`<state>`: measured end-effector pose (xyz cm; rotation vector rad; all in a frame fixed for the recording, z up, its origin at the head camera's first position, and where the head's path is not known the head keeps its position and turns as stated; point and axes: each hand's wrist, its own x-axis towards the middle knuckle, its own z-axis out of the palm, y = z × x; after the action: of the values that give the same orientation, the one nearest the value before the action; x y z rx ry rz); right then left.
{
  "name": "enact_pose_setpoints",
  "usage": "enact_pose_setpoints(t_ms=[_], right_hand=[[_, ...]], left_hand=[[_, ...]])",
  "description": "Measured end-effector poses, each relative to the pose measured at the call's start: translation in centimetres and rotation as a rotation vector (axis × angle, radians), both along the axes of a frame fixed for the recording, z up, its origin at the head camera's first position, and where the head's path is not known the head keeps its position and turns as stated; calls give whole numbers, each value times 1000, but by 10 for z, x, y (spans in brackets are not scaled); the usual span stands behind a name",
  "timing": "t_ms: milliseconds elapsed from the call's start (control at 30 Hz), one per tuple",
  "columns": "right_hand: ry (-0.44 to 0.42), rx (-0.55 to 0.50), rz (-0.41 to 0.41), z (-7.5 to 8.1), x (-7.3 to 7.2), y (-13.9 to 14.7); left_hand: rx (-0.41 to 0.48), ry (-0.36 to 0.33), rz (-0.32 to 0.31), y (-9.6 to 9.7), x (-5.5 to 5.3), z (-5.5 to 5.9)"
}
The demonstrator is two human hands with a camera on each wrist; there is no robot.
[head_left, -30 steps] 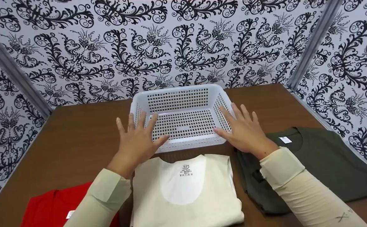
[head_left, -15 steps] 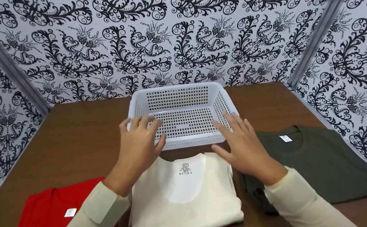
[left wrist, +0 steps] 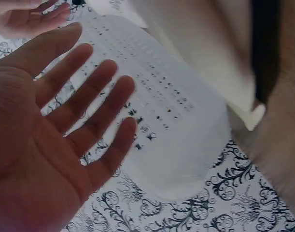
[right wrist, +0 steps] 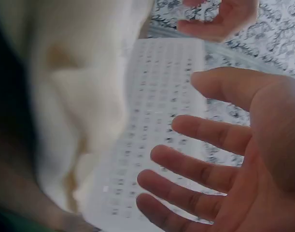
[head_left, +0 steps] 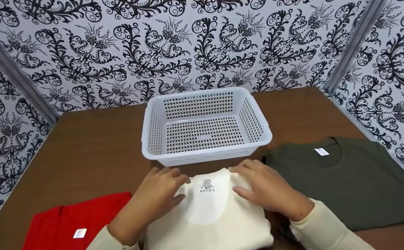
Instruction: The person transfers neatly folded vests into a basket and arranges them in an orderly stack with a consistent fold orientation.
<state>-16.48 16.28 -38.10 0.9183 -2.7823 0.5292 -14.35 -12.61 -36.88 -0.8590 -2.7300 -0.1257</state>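
Observation:
A folded cream T-shirt (head_left: 219, 225) with a printed neck label lies at the table's front middle. My left hand (head_left: 158, 194) is over its upper left shoulder, fingers bent a little and thumb apart. Over the upper right shoulder is my right hand (head_left: 268, 187), posed much the same. Whether the fingertips touch the cloth is hard to tell. In the left wrist view, the left hand (left wrist: 65, 125) has its fingers spread, nothing in the palm. The right wrist view likewise shows the right hand (right wrist: 224, 159) with spread fingers beside the blurred cream cloth (right wrist: 84, 96).
A white perforated plastic basket (head_left: 205, 152) stands just behind the cream shirt. To the left lies a folded red T-shirt (head_left: 73, 218), to the right a dark green one (head_left: 354, 180). Patterned panels (head_left: 188, 45) enclose the wooden table (head_left: 94, 146) at the back and sides.
Both hands have drawn back from above the basket toward me and come down at the cream shirt's shoulders. The fingers, widely spread at first, are now more bent. The basket stays in place.

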Motion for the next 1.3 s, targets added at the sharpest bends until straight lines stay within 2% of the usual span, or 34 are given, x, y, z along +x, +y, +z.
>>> enact_pose_setpoints(t_ms=[100,200,400,600,733,867,1167,1300], right_hand=[[-61,45,-30,-9,-10,6],[-70,59,-57,-15,-18,13],[-150,96,-101,-20,-25,22],[-208,107,-81,-22,-28,22],[-221,102,-73,-24,-30,20],[-254,84,-94,-26,-33,20],[-377,28,-154,-28,-37,19],[-397,7,-162,-29,-39,18]], left_hand=[[-4,-104,104,-7,-1,-8],[22,-126,178,-13,-3,-11],[22,-162,289,-25,-9,-13],[-22,-321,377,-34,-11,-23],[0,-421,384,-37,-12,-25],[26,-482,379,-39,-16,-25],[83,-501,368,-43,-16,-27],[116,-518,361,-42,-17,-26]])
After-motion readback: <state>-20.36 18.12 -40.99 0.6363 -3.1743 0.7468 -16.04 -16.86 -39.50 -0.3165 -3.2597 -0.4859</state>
